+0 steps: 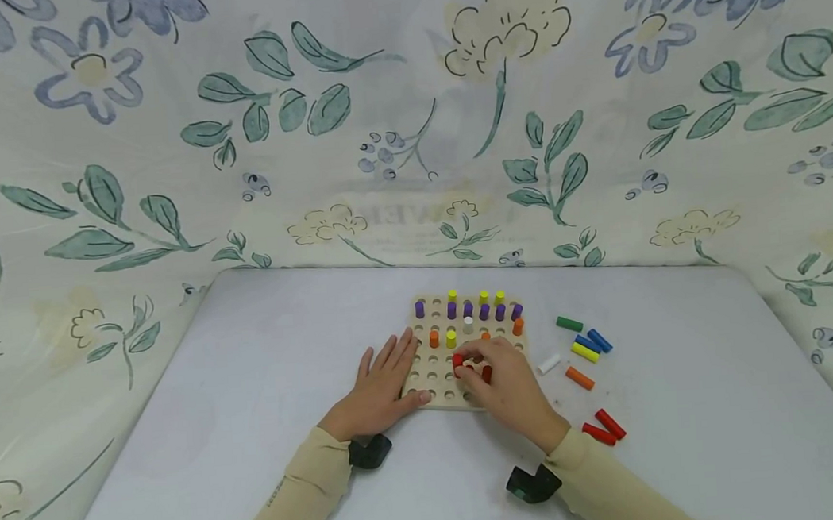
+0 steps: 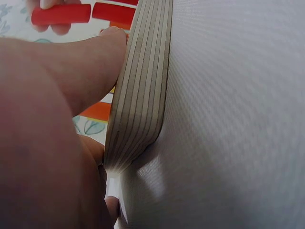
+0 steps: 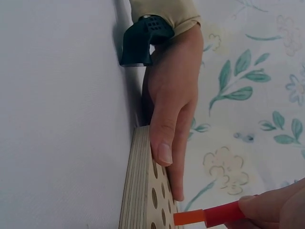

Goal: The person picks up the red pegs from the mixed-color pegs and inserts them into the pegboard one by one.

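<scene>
A light wooden pegboard (image 1: 425,380) with rows of round holes lies on the table. My left hand (image 1: 376,391) rests along its left edge with fingers extended and the thumb at the near corner; the left wrist view shows the thumb against the layered side. Over the board, my right hand (image 1: 506,378) pinches a red peg (image 1: 458,361) between thumb and fingertips. In the right wrist view that red peg (image 3: 221,214) appears beside an orange peg (image 3: 188,218). Purple pegs (image 1: 419,310), yellow pegs (image 1: 452,296) and a white peg (image 1: 468,324) stand in the far rows.
Loose pegs lie right of the board: green (image 1: 570,324), blue (image 1: 600,340), yellow (image 1: 585,351), white (image 1: 548,364) and orange (image 1: 580,377). Two red pegs (image 1: 610,424) lie nearer. Flower-patterned cloth (image 1: 413,204) hangs behind the white table (image 1: 285,332).
</scene>
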Demonstrator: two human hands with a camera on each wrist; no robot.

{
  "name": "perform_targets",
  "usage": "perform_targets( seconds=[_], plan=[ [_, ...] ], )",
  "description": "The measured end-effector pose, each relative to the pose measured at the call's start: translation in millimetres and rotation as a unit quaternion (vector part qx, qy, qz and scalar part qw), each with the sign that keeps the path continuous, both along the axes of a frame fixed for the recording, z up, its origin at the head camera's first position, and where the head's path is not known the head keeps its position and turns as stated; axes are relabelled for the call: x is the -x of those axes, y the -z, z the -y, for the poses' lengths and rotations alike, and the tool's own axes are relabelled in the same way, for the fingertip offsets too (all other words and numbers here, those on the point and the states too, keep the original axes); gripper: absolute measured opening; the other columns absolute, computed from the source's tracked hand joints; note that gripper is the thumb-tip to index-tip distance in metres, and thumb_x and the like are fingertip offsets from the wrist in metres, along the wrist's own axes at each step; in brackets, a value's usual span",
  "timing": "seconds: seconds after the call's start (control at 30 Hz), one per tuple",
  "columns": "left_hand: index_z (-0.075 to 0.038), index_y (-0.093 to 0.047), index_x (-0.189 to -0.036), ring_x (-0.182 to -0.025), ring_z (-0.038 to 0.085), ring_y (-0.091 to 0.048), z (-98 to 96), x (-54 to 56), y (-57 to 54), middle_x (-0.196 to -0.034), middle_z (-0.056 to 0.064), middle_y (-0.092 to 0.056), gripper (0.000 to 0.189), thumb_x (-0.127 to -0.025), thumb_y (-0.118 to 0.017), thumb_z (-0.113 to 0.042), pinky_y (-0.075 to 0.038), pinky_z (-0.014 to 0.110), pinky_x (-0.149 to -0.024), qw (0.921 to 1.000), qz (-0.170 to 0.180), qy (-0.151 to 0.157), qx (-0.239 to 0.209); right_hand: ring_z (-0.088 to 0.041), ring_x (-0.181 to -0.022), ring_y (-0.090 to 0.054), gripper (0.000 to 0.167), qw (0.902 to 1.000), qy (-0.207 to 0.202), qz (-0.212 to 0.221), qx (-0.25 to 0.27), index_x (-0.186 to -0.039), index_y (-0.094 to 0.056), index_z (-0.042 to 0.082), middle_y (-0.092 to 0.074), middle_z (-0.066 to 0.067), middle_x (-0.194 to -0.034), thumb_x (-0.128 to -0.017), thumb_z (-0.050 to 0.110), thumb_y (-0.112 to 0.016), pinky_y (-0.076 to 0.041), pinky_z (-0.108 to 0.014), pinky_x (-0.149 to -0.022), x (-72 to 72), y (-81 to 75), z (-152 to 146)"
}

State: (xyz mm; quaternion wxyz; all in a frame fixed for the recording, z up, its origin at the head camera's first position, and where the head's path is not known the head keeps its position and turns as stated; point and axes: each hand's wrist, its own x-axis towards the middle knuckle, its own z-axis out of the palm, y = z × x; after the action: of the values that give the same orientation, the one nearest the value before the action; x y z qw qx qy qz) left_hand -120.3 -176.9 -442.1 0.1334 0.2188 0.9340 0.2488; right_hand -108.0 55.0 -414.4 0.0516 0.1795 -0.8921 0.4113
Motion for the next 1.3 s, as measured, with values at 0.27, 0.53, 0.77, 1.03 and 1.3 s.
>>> perform_targets(
  seconds=[0.27,0.53,0.77,1.03,1.3],
  plan=[
    [-0.002,-0.01,-0.161,-0.154,0.034,0.002,0.3,-0.7,-1.8,-0.169,0.01,-0.001,0.088,-0.101,-0.053,-0.05,0.006,0.061,-0.118,1.0,0.002,0.003,0.0,-0.016,-0.08,-0.051,0.018,0.9999,-0.006,0.007,-0.009,-0.107,-0.073,0.009,-0.071,-0.002,-0.097,-0.091,0.015,-0.076,-0.044,-0.024,-0.061,5.4,2.1,7],
    [-0.002,-0.011,-0.161,-0.154,0.034,0.002,0.8,0.5,0.6,-0.169,0.01,-0.001,0.087,-0.101,-0.053,-0.05,0.006,0.061,-0.118,1.0,0.002,0.002,0.005,-0.014,-0.084,-0.053,0.018,0.9988,-0.002,0.023,-0.044,-0.106,-0.073,0.008,-0.073,-0.002,-0.097,-0.09,0.016,-0.077,-0.047,-0.027,-0.071,10.7,3.8,13],
    [-0.002,-0.011,-0.161,-0.154,0.034,0.002,1.0,0.4,0.2,-0.169,0.011,-0.001,0.087,-0.101,-0.053,-0.05,0.006,0.061,-0.118,1.0,0.0,0.001,0.008,-0.018,-0.089,-0.057,0.019,0.9979,-0.009,0.036,-0.053,-0.107,-0.073,0.007,-0.075,-0.004,-0.099,-0.091,0.016,-0.077,-0.048,-0.036,-0.08,13.0,4.8,15],
    [-0.002,-0.011,-0.161,-0.154,0.034,0.002,0.7,-0.3,-0.3,-0.169,0.011,-0.001,0.087,-0.102,-0.053,-0.049,0.005,0.062,-0.117,1.0,-0.001,0.002,0.006,-0.018,-0.089,-0.055,0.018,0.9975,-0.004,0.031,-0.063,-0.106,-0.073,0.007,-0.076,-0.004,-0.1,-0.09,0.015,-0.077,-0.046,-0.034,-0.077,13.0,5.4,15],
    [-0.002,-0.011,-0.161,-0.154,0.034,0.003,1.0,0.2,1.7,-0.169,0.011,-0.001,0.087,-0.101,-0.053,-0.05,0.006,0.062,-0.117,1.0,-0.002,0.003,0.003,-0.021,-0.092,-0.057,0.016,0.9975,-0.008,0.017,-0.068,-0.104,-0.074,0.007,-0.076,-0.003,-0.098,-0.089,0.013,-0.078,-0.048,-0.038,-0.081,13.8,8.0,15]
  ],
)
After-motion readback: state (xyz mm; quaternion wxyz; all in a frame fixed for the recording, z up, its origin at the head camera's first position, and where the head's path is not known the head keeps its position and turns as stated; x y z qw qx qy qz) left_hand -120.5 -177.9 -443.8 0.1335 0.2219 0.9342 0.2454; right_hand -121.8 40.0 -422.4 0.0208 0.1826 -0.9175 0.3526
